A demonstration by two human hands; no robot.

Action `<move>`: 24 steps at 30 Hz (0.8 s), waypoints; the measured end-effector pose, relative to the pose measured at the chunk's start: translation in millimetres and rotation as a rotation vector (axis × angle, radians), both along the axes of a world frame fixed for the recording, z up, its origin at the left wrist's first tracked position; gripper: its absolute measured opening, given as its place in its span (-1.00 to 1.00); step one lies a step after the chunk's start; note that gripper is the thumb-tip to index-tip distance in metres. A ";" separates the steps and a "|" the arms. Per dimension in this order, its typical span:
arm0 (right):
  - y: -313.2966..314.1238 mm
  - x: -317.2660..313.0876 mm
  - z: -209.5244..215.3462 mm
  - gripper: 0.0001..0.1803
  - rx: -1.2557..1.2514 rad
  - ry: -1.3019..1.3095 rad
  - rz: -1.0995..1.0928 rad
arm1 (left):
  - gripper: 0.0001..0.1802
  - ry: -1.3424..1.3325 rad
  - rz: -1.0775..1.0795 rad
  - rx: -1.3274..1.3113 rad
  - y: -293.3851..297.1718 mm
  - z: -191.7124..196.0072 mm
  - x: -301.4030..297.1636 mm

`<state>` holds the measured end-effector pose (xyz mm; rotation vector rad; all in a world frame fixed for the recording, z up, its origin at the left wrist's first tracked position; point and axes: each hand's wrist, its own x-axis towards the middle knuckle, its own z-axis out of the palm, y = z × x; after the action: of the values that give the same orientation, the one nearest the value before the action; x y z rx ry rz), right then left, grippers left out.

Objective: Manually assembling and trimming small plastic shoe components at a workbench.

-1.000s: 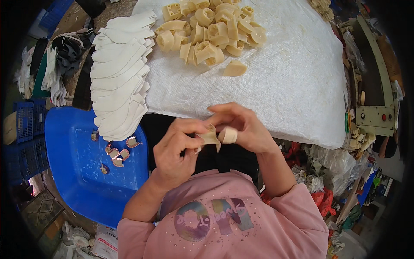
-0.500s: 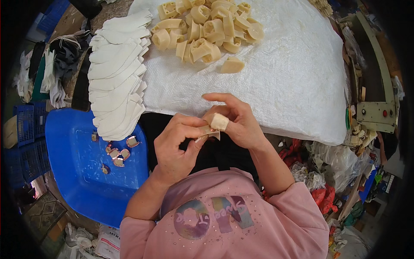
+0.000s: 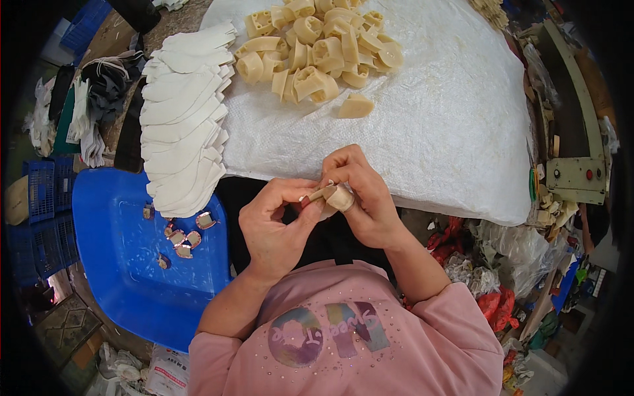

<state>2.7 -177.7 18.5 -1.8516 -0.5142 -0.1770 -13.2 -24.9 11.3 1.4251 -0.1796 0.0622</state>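
Note:
In front of my chest, both hands meet over a small beige-and-reddish piece (image 3: 315, 198), too covered by fingers to name its kind. My left hand (image 3: 277, 221) pinches it between thumb and fingers. From the other side, my right hand (image 3: 363, 198) closes on it with curled fingers. A beige wrapping (image 3: 340, 197) shows at the tip of my right thumb. Beyond the hands, a single cream moulded piece, shaped like a shoe heel (image 3: 356, 105), lies apart from a heap of similar cream heels (image 3: 317, 56).
A white woven sack surface (image 3: 436, 125) carries the heap. Overlapping white cut pieces (image 3: 181, 132) form a long row at its left. Below them, a blue basin (image 3: 112, 264) holds several small pieces with shiny pinkish edges (image 3: 183, 243). Plastic bags and scraps (image 3: 508, 254) crowd the right.
My right index finger, stretched out before, is now curled in towards the piece. The held piece has turned and shows a reddish side. My view has shifted slightly.

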 end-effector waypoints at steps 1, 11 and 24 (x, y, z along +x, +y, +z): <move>-0.5 0.3 0.6 -0.76 0.092 0.078 0.024 | -0.87 0.020 -0.005 0.003 0.0 1.3 0.7; -4.6 0.6 3.1 -0.87 -0.097 -0.173 -0.075 | -0.89 0.141 -0.072 -0.043 -2.7 7.2 -2.6; -21.0 1.7 1.9 -0.51 0.441 0.459 0.192 | -0.81 -0.462 -0.011 0.313 11.5 3.6 3.8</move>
<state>4.4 -198.6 20.4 -1.3438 -0.2970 0.2445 -9.3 -13.4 14.9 1.7050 -0.5987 0.3690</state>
